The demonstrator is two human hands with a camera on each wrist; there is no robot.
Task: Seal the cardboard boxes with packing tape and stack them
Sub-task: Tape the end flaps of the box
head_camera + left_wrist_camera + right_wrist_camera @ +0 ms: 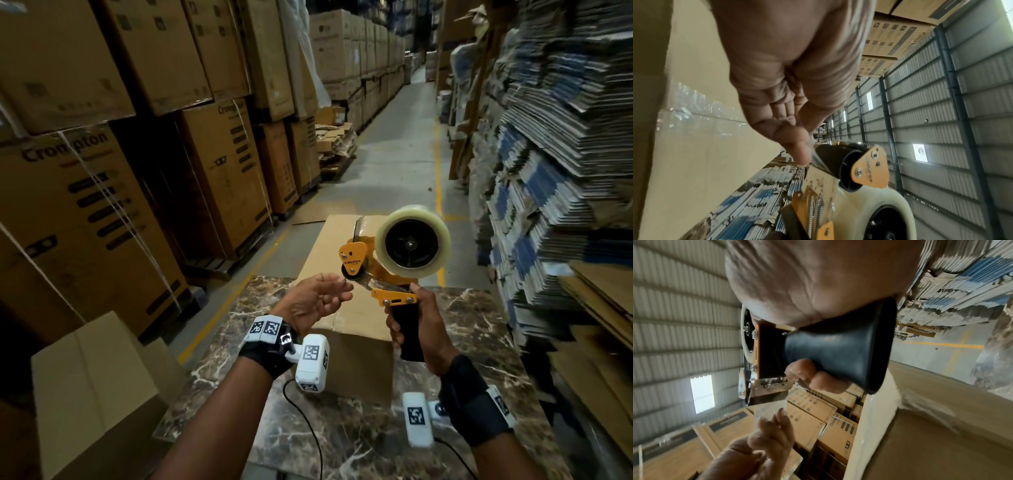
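At the centre of the head view the right hand (416, 329) is wrapped round the black handle of the tape gun (394, 263), holding it raised above the cardboard box (329, 240). The gun's roller end points to frame left, straight at the left hand (317, 303), which is the nearer one to the loose tape end. In the left wrist view the thumb tip (800, 154) touches the clear film at the black roller; whether the other fingers pinch it I cannot tell, they look loosely curled. The box lies on a marbled tabletop (479, 325), its long axis running away up the frame, with a glossy, wrinkled strip of tape (701, 112) already along its seam. The gun is orange metal with a saw-toothed blade; the roll is smooth, milky and round.
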